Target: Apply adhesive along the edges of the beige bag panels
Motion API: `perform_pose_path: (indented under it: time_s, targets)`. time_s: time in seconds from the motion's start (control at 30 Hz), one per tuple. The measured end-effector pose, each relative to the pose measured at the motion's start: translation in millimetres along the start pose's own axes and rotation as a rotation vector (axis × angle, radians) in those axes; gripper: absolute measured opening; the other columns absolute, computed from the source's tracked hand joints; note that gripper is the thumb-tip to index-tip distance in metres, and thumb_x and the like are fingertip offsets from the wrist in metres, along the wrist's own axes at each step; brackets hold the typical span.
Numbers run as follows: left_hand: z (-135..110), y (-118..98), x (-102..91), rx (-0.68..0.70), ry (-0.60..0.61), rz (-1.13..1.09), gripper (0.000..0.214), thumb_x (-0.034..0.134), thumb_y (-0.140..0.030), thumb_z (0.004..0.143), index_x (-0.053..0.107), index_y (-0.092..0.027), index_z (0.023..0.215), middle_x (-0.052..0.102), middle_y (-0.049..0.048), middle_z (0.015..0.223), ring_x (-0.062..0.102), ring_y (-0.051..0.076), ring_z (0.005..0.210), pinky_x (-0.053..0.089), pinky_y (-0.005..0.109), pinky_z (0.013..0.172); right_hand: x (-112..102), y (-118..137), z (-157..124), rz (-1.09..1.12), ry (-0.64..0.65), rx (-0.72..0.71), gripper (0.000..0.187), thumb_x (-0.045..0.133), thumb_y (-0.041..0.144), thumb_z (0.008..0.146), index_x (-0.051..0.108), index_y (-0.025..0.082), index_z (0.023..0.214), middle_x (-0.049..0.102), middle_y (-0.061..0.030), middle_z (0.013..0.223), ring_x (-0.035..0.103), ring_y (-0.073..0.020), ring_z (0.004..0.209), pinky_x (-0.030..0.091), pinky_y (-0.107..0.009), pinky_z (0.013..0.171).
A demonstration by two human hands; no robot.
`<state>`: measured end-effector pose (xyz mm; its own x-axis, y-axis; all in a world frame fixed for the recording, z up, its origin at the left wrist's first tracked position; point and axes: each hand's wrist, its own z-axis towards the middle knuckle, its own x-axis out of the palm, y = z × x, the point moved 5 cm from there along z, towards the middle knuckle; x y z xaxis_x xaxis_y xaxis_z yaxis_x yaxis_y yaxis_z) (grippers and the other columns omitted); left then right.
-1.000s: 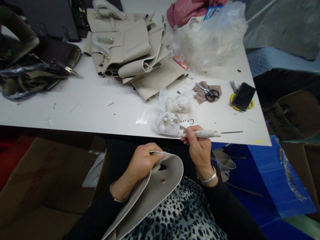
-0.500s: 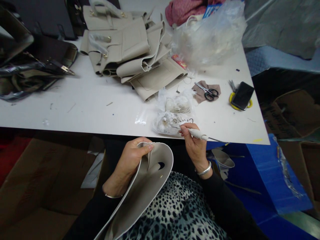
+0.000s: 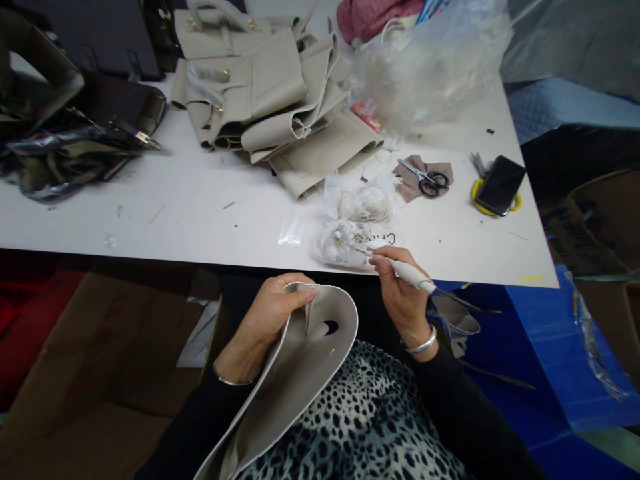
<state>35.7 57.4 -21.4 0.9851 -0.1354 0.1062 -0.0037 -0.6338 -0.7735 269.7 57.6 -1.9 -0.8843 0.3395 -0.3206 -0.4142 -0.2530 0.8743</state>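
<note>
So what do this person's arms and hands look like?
The left hand and right hand are ungloved. The left sleeve and right sleeve are black. On the right sits a wide silver-coloured bangle, on the left a thinner metallic bracelet.

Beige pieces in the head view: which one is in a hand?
The curved beige piece, off the table, its upper edge gripped by the left hand. The other beige pieces lie heaped on the table, no hand touching them.

Beige bag panel (image 3: 307, 377): near end cut off by the frame. Left hand (image 3: 274, 308): fingers largely hidden by the panel. Yellow-handled scissors (image 3: 477, 195): partly covered by black smartphone (image 3: 500, 185).
</note>
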Motion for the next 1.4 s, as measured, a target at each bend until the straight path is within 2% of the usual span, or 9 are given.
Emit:
perform_pose_path:
  time_s: [0.07, 0.17, 0.23, 0.3, 0.87, 0.97, 1.13, 1.3, 1.4]
  targets:
    - [2, 1, 0.2, -0.002, 0.037, 0.031, 0.027, 0.089, -0.038, 0.066, 0.073, -0.018, 0.076, 0.065, 0.0000, 0.064, 0.056, 0.014, 0.056, 0.043, 0.026, 0.055, 2, 2, 1, 0.158, 0.040, 0.126, 0.024, 0.063, 0.044, 0.106, 0.070, 0.023, 0.097, 0.071, -0.0031, 0.084, 0.069, -0.0198, 0.074, 0.057, -0.035, 0.069]
    - [4, 4, 1.6, 0.000, 0.099, 0.064, 0.026, 0.089, -0.037, 0.067, 0.074, -0.018, 0.075, 0.066, 0.0003, 0.066, 0.056, 0.014, 0.059, 0.042, 0.026, 0.056, 15, 6, 0, 0.378, 0.249, 0.270, 0.033, 0.064, 0.051, 0.104, 0.069, 0.021, 0.091, 0.067, 0.0004, 0.072, 0.064, -0.0151, 0.061, 0.054, -0.028, 0.057]
    - [5, 5, 2.8, 0.003, 0.134, 0.072, 0.025, 0.089, -0.036, 0.067, 0.074, -0.018, 0.074, 0.066, 0.0000, 0.067, 0.057, 0.014, 0.059, 0.042, 0.026, 0.058, 22, 10, 0, 0.451, 0.364, 0.287, 0.036, 0.065, 0.053, 0.103, 0.068, 0.020, 0.088, 0.066, 0.0009, 0.071, 0.063, -0.0136, 0.061, 0.053, -0.025, 0.056]
    - [6, 7, 3.8, 0.003, 0.158, 0.068, 0.025, 0.090, -0.036, 0.067, 0.075, -0.017, 0.074, 0.067, -0.0002, 0.067, 0.057, 0.014, 0.060, 0.042, 0.026, 0.060, 26, 10, -1, 0.475, 0.418, 0.285, 0.036, 0.066, 0.052, 0.103, 0.068, 0.020, 0.088, 0.065, 0.0010, 0.072, 0.064, -0.0129, 0.063, 0.052, -0.024, 0.058]
    - [7, 9, 9.1, 0.055, 0.180, 0.044, 0.028, 0.090, -0.038, 0.070, 0.076, -0.015, 0.078, 0.068, 0.0013, 0.072, 0.058, 0.014, 0.065, 0.042, 0.026, 0.065, 32, 3, -13, 0.437, 0.503, 0.294, 0.023, 0.065, 0.041, 0.106, 0.069, 0.021, 0.096, 0.066, 0.0018, 0.078, 0.064, -0.0130, 0.068, 0.050, -0.027, 0.066]
    - [7, 13, 8.6, 0.063, 0.172, 0.020, 0.027, 0.089, -0.038, 0.071, 0.075, -0.015, 0.078, 0.066, 0.0006, 0.071, 0.056, 0.014, 0.064, 0.041, 0.026, 0.064, 31, 4, -15, 0.435, 0.500, 0.244, 0.019, 0.064, 0.037, 0.107, 0.070, 0.022, 0.099, 0.067, 0.0011, 0.083, 0.065, -0.0135, 0.073, 0.051, -0.027, 0.070]
    - [6, 15, 10.9, 0.093, 0.175, 0.011, 0.025, 0.087, -0.036, 0.070, 0.074, -0.015, 0.075, 0.063, 0.0002, 0.068, 0.053, 0.013, 0.062, 0.038, 0.025, 0.061, 18, 14, -16, 0.406, 0.562, 0.048, 0.014, 0.069, 0.034, 0.105, 0.074, 0.022, 0.099, 0.073, -0.0023, 0.094, 0.068, -0.0173, 0.087, 0.052, -0.032, 0.081]
    - [1, 12, 20.1, 0.108, 0.197, -0.001, 0.019, 0.086, -0.029, 0.068, 0.074, -0.015, 0.072, 0.061, 0.0000, 0.067, 0.051, 0.012, 0.062, 0.036, 0.025, 0.060, -1, 37, -24, 0.227, 0.676, -0.268, 0.012, 0.066, 0.032, 0.107, 0.075, 0.023, 0.107, 0.076, -0.0046, 0.098, 0.067, -0.0202, 0.088, 0.051, -0.037, 0.084]
    - [-3, 12, 26.3, 0.096, 0.237, -0.040, 0.018, 0.086, -0.027, 0.066, 0.074, -0.014, 0.071, 0.062, 0.0003, 0.067, 0.052, 0.012, 0.062, 0.036, 0.025, 0.060, -9, 44, -36, 0.120, 0.713, -0.326, 0.011, 0.067, 0.025, 0.106, 0.075, 0.025, 0.114, 0.076, -0.0055, 0.103, 0.066, -0.0210, 0.090, 0.052, -0.038, 0.083]
